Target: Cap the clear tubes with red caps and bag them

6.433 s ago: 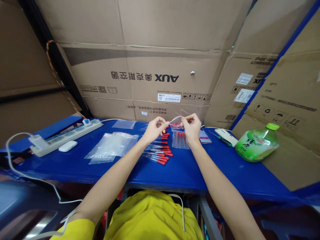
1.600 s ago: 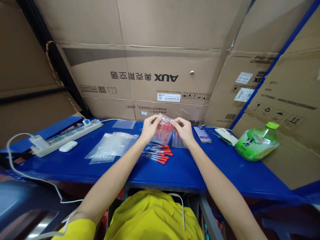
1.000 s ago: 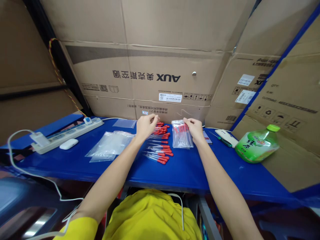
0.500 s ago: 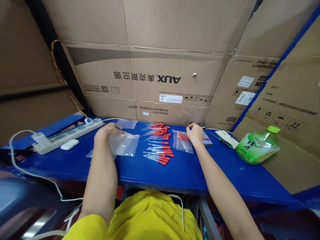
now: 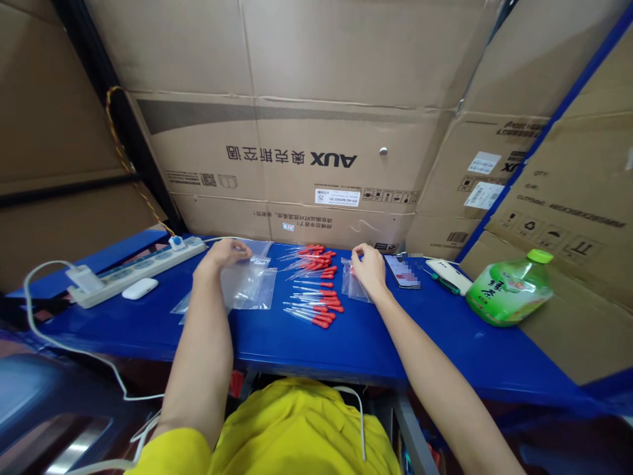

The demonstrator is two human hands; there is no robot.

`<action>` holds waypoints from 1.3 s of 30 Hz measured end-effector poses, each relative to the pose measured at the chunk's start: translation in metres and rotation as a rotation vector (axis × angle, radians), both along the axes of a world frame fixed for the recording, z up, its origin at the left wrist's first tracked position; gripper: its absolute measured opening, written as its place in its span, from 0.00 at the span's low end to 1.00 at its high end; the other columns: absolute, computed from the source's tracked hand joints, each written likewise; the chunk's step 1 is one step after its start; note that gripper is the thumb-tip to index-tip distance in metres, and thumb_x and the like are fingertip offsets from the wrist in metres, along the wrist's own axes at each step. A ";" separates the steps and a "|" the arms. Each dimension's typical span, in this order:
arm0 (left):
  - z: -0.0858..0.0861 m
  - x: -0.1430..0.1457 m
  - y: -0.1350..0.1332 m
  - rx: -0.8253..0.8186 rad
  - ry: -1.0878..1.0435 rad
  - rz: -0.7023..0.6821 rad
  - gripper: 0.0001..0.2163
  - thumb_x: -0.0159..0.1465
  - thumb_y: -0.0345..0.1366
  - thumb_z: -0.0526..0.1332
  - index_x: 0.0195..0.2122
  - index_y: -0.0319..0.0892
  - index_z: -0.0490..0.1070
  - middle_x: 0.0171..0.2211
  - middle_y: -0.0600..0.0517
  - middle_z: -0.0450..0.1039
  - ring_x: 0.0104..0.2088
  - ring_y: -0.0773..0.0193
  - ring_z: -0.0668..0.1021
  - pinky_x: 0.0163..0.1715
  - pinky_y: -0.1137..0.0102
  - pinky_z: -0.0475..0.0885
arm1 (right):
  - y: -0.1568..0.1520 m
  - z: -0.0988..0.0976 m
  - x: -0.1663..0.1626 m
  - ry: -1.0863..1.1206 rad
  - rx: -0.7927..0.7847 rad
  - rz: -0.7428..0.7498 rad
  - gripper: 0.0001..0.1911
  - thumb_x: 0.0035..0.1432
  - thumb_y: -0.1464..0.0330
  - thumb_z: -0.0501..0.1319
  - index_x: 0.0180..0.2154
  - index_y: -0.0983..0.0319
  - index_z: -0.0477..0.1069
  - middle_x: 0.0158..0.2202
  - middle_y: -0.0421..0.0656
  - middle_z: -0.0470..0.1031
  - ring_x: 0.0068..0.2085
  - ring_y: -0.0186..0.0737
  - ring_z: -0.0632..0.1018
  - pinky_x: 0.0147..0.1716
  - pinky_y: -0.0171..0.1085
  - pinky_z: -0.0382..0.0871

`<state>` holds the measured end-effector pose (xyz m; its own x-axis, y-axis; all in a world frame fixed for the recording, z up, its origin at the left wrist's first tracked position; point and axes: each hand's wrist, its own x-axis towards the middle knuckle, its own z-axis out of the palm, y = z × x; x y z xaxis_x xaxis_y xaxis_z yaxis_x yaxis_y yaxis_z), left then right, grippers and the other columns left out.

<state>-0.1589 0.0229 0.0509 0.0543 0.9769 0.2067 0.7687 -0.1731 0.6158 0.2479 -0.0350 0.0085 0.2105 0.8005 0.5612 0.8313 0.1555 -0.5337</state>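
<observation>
My left hand pinches a clear empty plastic bag and lifts it off the stack of clear bags on the blue table. My right hand rests on a filled bag of red-capped tubes, fingers curled over its top edge. Between the hands lie several loose thin tubes with red caps, spread in a row.
A white power strip and a small white case lie at the left. A phone, a white device and a green bottle on its side sit at the right. Cardboard boxes wall off the back.
Both hands held a bag with tubes; the right hand laid it down on the table at the right. The left hand moved left to the bag stack and lifted one clear bag.
</observation>
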 end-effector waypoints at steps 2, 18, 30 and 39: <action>0.009 0.009 -0.002 0.128 0.018 -0.054 0.11 0.54 0.44 0.68 0.32 0.42 0.82 0.35 0.47 0.81 0.39 0.55 0.79 0.42 0.65 0.72 | -0.001 0.001 -0.007 0.031 0.035 0.090 0.09 0.64 0.67 0.57 0.38 0.59 0.77 0.39 0.47 0.82 0.41 0.47 0.78 0.45 0.42 0.69; 0.026 0.151 -0.057 0.686 0.077 -0.474 0.09 0.70 0.40 0.61 0.46 0.45 0.77 0.47 0.45 0.71 0.50 0.55 0.74 0.52 0.61 0.68 | -0.011 0.031 -0.061 0.484 -0.069 0.625 0.14 0.59 0.59 0.64 0.32 0.62 0.81 0.32 0.43 0.83 0.33 0.43 0.80 0.35 0.38 0.70; 0.009 0.168 -0.063 0.387 0.144 -0.401 0.18 0.76 0.45 0.47 0.37 0.44 0.72 0.34 0.47 0.79 0.34 0.58 0.79 0.32 0.69 0.61 | -0.017 0.010 -0.078 0.869 -0.048 0.615 0.16 0.50 0.54 0.71 0.31 0.60 0.77 0.30 0.42 0.81 0.31 0.41 0.79 0.34 0.38 0.75; 0.006 0.162 -0.055 0.431 0.133 -0.495 0.17 0.75 0.44 0.48 0.37 0.43 0.72 0.32 0.49 0.78 0.32 0.60 0.77 0.33 0.69 0.61 | -0.019 0.010 -0.072 0.942 -0.131 0.687 0.17 0.51 0.54 0.71 0.33 0.59 0.77 0.28 0.39 0.76 0.29 0.38 0.76 0.32 0.37 0.76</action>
<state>0.0026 -0.0323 0.0571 0.5271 0.6613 0.5336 0.5998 -0.7344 0.3177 0.1756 -0.0540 0.0181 -0.0003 0.9478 0.3189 -0.1381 0.3158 -0.9387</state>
